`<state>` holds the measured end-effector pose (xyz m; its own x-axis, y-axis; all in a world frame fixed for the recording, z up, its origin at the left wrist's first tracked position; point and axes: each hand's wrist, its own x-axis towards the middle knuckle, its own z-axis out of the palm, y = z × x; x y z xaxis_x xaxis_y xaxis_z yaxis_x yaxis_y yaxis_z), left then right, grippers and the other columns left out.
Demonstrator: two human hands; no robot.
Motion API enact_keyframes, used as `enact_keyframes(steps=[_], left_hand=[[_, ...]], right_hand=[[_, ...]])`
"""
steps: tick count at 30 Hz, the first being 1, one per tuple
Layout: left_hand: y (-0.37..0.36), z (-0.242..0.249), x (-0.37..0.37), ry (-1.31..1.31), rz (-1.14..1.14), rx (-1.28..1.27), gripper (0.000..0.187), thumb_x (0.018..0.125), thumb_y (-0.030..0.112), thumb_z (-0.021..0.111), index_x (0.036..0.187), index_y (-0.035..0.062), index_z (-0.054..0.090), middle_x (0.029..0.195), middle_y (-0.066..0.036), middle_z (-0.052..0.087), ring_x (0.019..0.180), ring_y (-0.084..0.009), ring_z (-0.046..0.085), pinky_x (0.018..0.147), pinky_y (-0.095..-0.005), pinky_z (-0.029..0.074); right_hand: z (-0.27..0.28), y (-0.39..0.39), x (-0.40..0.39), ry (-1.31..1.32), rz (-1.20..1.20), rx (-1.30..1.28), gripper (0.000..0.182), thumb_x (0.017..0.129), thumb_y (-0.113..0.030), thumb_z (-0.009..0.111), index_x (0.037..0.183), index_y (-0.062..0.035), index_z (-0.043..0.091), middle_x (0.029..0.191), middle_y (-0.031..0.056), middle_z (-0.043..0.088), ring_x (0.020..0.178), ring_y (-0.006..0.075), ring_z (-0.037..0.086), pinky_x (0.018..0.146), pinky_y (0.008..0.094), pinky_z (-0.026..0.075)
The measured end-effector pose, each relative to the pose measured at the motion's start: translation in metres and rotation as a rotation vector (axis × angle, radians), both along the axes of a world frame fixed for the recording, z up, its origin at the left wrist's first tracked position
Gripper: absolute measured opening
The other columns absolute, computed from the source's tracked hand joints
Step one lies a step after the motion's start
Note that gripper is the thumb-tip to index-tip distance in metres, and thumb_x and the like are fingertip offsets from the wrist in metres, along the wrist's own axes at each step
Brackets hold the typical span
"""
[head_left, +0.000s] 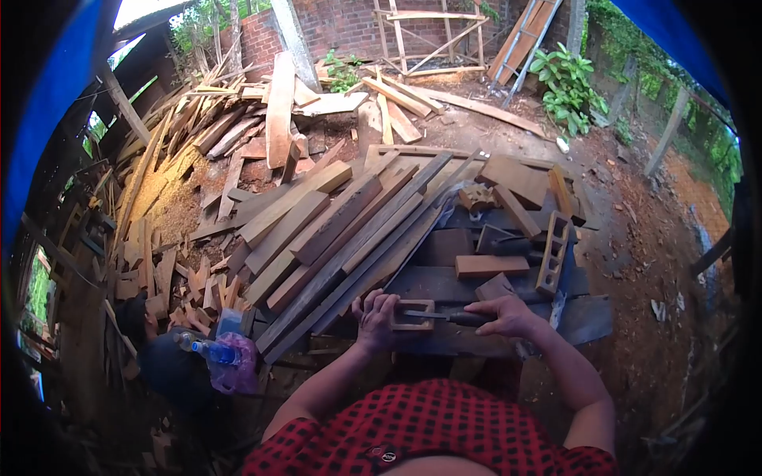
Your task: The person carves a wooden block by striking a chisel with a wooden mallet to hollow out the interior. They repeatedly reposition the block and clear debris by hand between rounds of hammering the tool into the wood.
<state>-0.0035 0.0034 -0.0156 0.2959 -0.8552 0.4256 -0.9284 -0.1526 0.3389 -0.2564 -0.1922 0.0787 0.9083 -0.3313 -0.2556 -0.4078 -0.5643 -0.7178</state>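
A small rectangular wooden frame [416,326] lies on the dark workbench [468,343]. My left hand [375,319] is closed around its left end. In my right hand [508,317] is a dark-handled tool [468,319] with a narrow metal blade, like a chisel or a file. Its blade points left and lies across the opening of the frame. Just beyond my right hand are a small wood block [496,287] and a reddish wooden block [492,266]. A longer wooden piece with several openings [553,254] leans at the right.
Long boards [341,230] are stacked slantwise on the bench's left. At lower left a person [171,361] is beside a water bottle [216,352] and a purple plastic bag [238,379]. Behind are scrap wood [198,107], sawdust [171,190] and a brick wall [341,36].
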Motion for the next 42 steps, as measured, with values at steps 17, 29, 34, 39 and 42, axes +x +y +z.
enact_keyframes(steps=[17,29,34,39,42], left_hand=[[-0.004,-0.005,0.002,0.033,0.009,-0.015,0.095,0.048,0.067,0.08,0.122,0.0121,0.054,0.118,-0.006,0.055,0.125,-0.0262,0.042,0.106,-0.0508,0.016],[-0.006,-0.004,0.0,-0.004,0.006,0.005,0.094,0.048,0.066,0.081,0.12,0.0128,0.054,0.118,-0.011,0.054,0.124,-0.0259,0.041,0.105,-0.0496,0.018],[-0.006,-0.005,0.0,0.026,-0.004,0.022,0.092,0.051,0.069,0.077,0.12,0.0121,0.052,0.117,-0.005,0.053,0.128,-0.0276,0.037,0.106,-0.0551,0.015],[-0.005,-0.004,-0.001,0.032,0.004,0.023,0.091,0.052,0.069,0.077,0.12,0.0123,0.053,0.118,-0.005,0.054,0.127,-0.027,0.038,0.107,-0.0536,0.015],[-0.005,-0.004,-0.001,0.001,0.009,-0.004,0.092,0.049,0.066,0.081,0.118,0.0128,0.054,0.117,-0.012,0.053,0.124,-0.0269,0.042,0.106,-0.0485,0.018]], right_hand=[[0.069,0.026,0.0,0.02,0.04,-0.625,0.053,0.064,-0.015,0.076,0.116,-0.0184,0.066,0.082,0.0082,0.059,0.074,0.0292,0.062,0.066,0.039,0.049],[0.059,0.002,0.023,0.043,0.093,-0.516,0.044,0.064,-0.016,0.071,0.107,-0.0103,0.069,0.093,0.0124,0.07,0.092,0.0304,0.065,0.083,0.0389,0.05],[0.029,0.012,0.01,0.108,-0.152,0.021,0.049,0.062,-0.016,0.076,0.109,-0.0039,0.069,0.095,0.0122,0.071,0.087,0.0173,0.066,0.081,0.0267,0.048],[0.027,0.034,-0.004,-0.064,0.003,-0.512,0.048,0.066,-0.013,0.073,0.113,-0.0079,0.066,0.076,0.0098,0.063,0.074,0.0273,0.064,0.068,0.0362,0.05],[0.048,0.053,-0.004,-0.045,0.162,-0.721,0.043,0.07,-0.01,0.066,0.112,-0.0156,0.066,0.072,0.0077,0.059,0.069,0.0279,0.064,0.063,0.0413,0.051]])
